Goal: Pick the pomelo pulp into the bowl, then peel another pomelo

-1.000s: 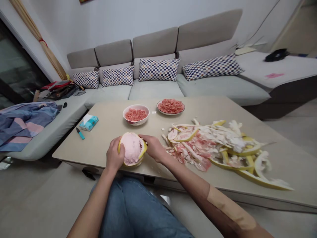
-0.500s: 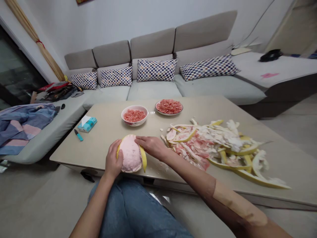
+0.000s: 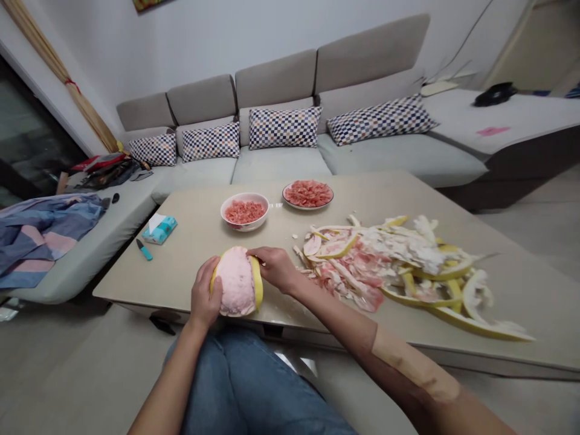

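Observation:
A partly peeled pomelo point(image 3: 236, 283), its pink-white pith bared, is held up at the table's near edge, above my knees. My left hand point(image 3: 206, 292) is wrapped round its left side, thumb on the pith, with some yellow rind under the fingers. My right hand point(image 3: 273, 267) pinches the top of a yellow rind strip point(image 3: 258, 283) on the fruit's right side. That strip stands along the pomelo and its lower end appears close against it. Behind the fruit are a bowl point(image 3: 245, 226) of pink pomelo pulp and a plate point(image 3: 309, 207) heaped with pulp pieces.
A large pile of rind and membranes point(image 3: 389, 257) spreads over the table's right half. At the left lie a blue tissue pack point(image 3: 159, 229) and a small teal-handled knife point(image 3: 144, 249). A grey sofa point(image 3: 281, 166) with checkered cushions runs behind the table point(image 3: 190, 260).
The rind strip on the right, hanging away at its lower end before, now sits closer along the pomelo. My right hand's fingers have shifted slightly at its top; my left keeps its hold.

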### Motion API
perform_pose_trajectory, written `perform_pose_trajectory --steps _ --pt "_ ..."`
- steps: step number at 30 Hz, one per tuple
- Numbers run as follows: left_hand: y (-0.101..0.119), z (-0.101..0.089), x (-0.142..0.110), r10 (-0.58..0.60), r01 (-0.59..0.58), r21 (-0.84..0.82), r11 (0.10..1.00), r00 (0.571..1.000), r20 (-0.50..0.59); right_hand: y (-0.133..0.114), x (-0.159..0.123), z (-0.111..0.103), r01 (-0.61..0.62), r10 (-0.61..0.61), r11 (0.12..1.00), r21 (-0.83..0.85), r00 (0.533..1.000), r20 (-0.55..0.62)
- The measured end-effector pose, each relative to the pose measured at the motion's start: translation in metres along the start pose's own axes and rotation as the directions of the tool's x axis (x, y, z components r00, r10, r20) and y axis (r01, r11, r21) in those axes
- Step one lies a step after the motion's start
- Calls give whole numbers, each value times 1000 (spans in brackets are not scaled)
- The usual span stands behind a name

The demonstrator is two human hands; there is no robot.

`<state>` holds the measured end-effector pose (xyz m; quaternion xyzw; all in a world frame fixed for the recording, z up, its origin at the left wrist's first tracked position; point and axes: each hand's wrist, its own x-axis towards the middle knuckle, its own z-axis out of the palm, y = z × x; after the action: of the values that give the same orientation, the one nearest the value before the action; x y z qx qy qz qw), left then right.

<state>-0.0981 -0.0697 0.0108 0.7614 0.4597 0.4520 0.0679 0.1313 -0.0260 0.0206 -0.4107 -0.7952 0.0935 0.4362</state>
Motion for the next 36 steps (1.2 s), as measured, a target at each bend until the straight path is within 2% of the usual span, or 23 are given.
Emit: perform_pose_trajectory --steps 2,5,7,9,11,13,15,17,18,20,21,23,26,28,30,32,36 --pt "1 -1 -2 15 -15 -4 1000 1000 0 2 1 0 -137 146 984 111 986 -78" --pt "4 -2 -9 57 -56 -26 998 998 18 6 1 -2 -300 337 929 218 928 -158" --pt "7 -2 -14 63 -62 -39 997 998 28 8 -2 -4 -319 355 917 240 926 -129" --pt "8 -2 -17 50 -49 -49 998 998 25 9 -5 -8 -361 399 866 345 916 -42" --pt "9 -1 -17 38 -37 -67 997 999 15 12 -7 -15 -455 511 706 542 858 54" --pt "6 -1 -17 27 -27 -92 995 1000 4 17 -6 -28 -509 656 438 741 745 124" --pt "2 -2 -17 6 -7 -121 993 1000 -12 22 -5 -43 -479 751 189 857 633 188" --pt "-3 -3 -17 -28 23 -156 987 999 -31 23 -8 -53 -478 757 40 878 588 285" --pt "-6 -3 -18 -55 48 -178 983 998 -37 21 -11 -56 -516 733 14 856 588 342" --pt "-13 -5 -16 -134 124 -231 965 991 -29 11 -21 -52 -627 667 74 775 609 430" --pt "-16 -5 -14 -183 173 -258 950 983 -15 3 -27 -48 -665 631 156 730 636 445" --pt "-23 -5 -6 -286 280 -308 909 958 26 -13 -36 -35 -644 545 395 655 738 397" --pt "-32 -4 13 -413 419 -371 829 905 99 -30 -38 -20 -374 336 780 502 927 168" --pt "-38 -2 26 -445 460 -378 803 886 132 -33 -32 -16 -142 132 931 336 990 53" --pt "-42 0 39 -457 482 -373 793 875 159 -31 -22 -17 44 -53 984 171 997 49" --pt "-44 2 49 -465 501 -363 786 865 186 -27 -10 -19 171 -176 984 46 978 113" --pt "-48 6 64 -489 539 -324 778 842 228 -23 14 -23 333 -282 933 -139 914 293"
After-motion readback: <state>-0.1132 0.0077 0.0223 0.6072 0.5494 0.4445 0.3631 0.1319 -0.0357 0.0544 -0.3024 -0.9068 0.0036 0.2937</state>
